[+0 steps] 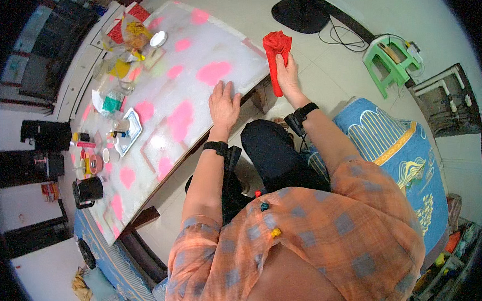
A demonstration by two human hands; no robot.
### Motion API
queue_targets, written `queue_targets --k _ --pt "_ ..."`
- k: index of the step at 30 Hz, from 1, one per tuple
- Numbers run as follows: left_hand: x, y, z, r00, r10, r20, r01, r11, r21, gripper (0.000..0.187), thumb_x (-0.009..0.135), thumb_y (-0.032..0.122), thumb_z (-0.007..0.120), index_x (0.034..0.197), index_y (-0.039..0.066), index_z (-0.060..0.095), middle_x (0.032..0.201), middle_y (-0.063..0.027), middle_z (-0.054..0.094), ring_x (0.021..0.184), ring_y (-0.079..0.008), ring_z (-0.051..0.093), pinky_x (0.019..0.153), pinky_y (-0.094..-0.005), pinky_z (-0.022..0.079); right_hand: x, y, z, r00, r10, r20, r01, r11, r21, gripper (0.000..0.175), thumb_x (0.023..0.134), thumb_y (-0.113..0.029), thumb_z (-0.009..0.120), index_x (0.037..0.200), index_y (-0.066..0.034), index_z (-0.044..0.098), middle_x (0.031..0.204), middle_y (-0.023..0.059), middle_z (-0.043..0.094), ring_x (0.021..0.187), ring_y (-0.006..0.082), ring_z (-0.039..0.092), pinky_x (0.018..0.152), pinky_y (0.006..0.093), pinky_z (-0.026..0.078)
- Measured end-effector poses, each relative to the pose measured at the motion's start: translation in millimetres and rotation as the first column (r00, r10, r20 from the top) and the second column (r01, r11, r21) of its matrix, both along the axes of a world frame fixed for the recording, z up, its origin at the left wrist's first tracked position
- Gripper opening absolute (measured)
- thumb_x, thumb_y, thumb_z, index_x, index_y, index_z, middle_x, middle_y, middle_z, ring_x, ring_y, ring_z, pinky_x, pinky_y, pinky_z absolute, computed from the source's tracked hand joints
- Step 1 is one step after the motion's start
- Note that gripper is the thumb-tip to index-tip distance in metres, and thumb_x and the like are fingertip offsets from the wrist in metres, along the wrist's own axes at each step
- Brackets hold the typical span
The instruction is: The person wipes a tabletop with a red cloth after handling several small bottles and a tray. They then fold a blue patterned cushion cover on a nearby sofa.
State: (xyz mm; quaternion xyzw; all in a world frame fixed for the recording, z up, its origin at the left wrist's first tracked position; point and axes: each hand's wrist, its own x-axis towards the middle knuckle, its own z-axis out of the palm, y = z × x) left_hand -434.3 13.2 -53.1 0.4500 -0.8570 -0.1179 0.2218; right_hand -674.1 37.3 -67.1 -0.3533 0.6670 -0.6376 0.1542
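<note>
My right hand [288, 76] grips a bunched red cloth [277, 44] past the near edge of the table, over the tiled floor. The cloth is crumpled at its top, and a narrow length hangs down beside my thumb. Palm down, my left hand [225, 107] lies on the table [196, 51] near its edge, holding nothing. The tabletop covering is whitish with pink patches. Just beyond my left fingertips is one large pink patch [214, 72].
A white tray [134, 127], cups [111, 155], a black kettle [88, 191] and plastic bags [135, 32] stand across the table's far side. A green plastic stool [387, 71] and a black round stand base [299, 14] are on the floor. Blue patterned fabric [406, 143] covers the seat at right.
</note>
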Motion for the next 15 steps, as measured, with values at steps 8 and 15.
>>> queue_targets --k 8,15 --pt "-31.9 1.2 -0.3 0.941 -0.003 0.338 0.021 0.999 -0.049 0.069 0.1 0.05 0.051 0.159 0.02 0.032 0.164 -0.0183 0.028 0.152 -0.0385 0.023 0.12 -0.0619 0.018 30.9 -3.6 -53.5 0.516 -0.02 0.857 0.114 0.992 -0.046 0.034 0.109 -0.034 0.044 0.126 -0.0079 0.057 0.109 0.007 0.068 0.094 0.0249 0.065 0.081 0.0408 0.055" --pt "-30.9 1.1 2.6 0.94 -0.01 0.341 0.021 0.999 -0.028 0.071 0.099 0.052 0.05 0.16 0.019 0.031 0.164 -0.0192 0.026 0.152 -0.0383 0.021 0.12 -0.0619 0.015 105.8 0.3 -95.9 -0.342 0.129 0.931 -0.293 0.927 -0.235 0.035 0.108 -0.035 0.04 0.122 -0.0138 0.063 0.124 0.0051 0.067 0.113 0.0237 0.062 0.099 0.041 0.051"
